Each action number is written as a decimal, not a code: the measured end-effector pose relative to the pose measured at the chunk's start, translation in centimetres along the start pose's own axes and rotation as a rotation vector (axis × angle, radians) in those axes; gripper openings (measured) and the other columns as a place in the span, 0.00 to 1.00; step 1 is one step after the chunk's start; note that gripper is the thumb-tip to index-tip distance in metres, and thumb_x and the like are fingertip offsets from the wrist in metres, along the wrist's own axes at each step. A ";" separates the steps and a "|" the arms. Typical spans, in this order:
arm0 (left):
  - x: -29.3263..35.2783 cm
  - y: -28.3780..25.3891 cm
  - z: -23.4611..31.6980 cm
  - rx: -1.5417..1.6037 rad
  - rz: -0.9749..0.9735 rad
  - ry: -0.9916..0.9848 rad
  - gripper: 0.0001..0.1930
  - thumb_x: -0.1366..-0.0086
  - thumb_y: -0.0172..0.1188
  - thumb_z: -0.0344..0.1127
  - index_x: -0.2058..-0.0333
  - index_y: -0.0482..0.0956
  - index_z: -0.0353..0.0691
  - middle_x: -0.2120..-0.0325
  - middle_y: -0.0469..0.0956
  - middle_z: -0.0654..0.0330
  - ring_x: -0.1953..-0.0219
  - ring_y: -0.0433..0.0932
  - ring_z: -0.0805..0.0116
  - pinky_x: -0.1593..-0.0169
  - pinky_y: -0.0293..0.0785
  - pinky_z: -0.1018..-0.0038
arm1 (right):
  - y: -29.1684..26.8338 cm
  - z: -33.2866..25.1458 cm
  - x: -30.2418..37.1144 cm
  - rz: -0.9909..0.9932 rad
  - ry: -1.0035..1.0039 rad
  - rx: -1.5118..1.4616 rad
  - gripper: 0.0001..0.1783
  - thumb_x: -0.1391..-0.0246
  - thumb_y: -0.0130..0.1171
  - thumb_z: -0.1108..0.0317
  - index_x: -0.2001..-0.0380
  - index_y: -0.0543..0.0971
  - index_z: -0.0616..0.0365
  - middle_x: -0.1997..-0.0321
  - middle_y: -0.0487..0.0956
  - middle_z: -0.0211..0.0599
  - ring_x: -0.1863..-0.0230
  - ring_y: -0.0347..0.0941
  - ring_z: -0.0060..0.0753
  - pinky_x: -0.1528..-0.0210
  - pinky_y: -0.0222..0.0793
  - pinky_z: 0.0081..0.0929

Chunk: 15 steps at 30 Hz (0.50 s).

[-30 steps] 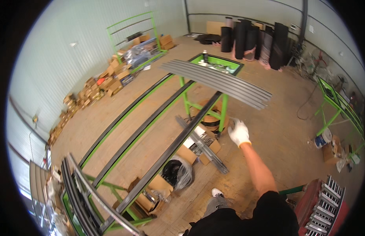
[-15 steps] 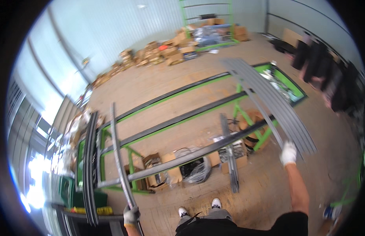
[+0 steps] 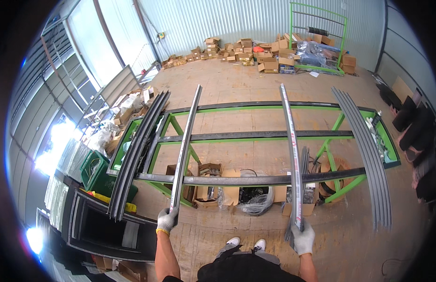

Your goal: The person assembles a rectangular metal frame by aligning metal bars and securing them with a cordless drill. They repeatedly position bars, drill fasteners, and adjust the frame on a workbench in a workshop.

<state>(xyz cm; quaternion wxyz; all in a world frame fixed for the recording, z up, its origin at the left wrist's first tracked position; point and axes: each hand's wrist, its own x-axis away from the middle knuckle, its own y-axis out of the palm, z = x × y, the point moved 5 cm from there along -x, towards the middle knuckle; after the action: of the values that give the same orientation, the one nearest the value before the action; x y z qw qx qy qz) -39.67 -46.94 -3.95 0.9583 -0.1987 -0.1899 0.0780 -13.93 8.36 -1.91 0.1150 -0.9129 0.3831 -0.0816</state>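
Observation:
My left hand point(image 3: 166, 220), in a white knit glove, is closed round the near end of a long grey metal profile point(image 3: 185, 138) that lies across the rails of a green frame bench point(image 3: 246, 135). Similarly gloved, my right hand point(image 3: 302, 238) grips the near end of a second long grey profile point(image 3: 291, 136), which rests over the same rails to the right. Both strips point away from me, set well apart. Several more grey profiles point(image 3: 366, 155) lie side by side at the bench's right end. Dark profiles point(image 3: 138, 155) are bunched at its left end.
Open cardboard boxes point(image 3: 207, 193) and a plastic-wrapped bundle point(image 3: 255, 201) sit below the bench. A green bin point(image 3: 94, 170) and dark framed panels point(image 3: 110, 230) stand at the left. Cartons point(image 3: 269, 66) line the far wall, and black rolled pieces point(image 3: 410, 123) lean at the right.
My right hand has come left from the right-hand stack, bringing one profile with it onto the middle-right of the rails. My left hand still holds its profile. The view has swung round.

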 end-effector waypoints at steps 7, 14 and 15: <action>-3.5 -2.8 -2.0 -0.016 -0.109 -0.046 0.23 0.36 0.74 0.48 0.59 0.84 0.30 0.74 0.80 0.64 0.77 0.74 0.76 0.73 0.70 0.74 | 5.0 -2.8 2.6 0.044 -0.006 0.187 0.24 0.44 0.67 0.64 0.48 0.81 0.69 0.58 0.87 0.57 0.55 0.87 0.42 0.51 0.79 0.34; -1.9 -2.1 0.0 -0.118 -0.129 0.043 0.20 0.35 0.72 0.47 0.60 0.83 0.33 0.77 0.80 0.65 0.80 0.74 0.74 0.75 0.71 0.72 | 7.8 -1.7 3.8 0.126 0.033 0.038 0.20 0.42 0.68 0.66 0.51 0.82 0.69 0.65 0.85 0.37 0.65 0.78 0.29 0.58 0.76 0.31; -1.7 -1.6 0.3 -0.063 -0.173 -0.022 0.18 0.33 0.70 0.47 0.63 0.84 0.34 0.76 0.77 0.66 0.77 0.71 0.78 0.74 0.68 0.72 | 7.8 -0.5 3.9 0.037 0.292 -0.101 0.17 0.41 0.69 0.68 0.52 0.82 0.68 0.64 0.84 0.33 0.66 0.77 0.27 0.61 0.75 0.30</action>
<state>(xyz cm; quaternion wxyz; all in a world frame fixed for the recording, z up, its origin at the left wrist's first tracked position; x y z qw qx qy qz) -41.24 -48.66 -3.64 0.9527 -0.2106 -0.2191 -0.0090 -16.70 0.16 -3.34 0.0137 -0.8888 0.4159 -0.1919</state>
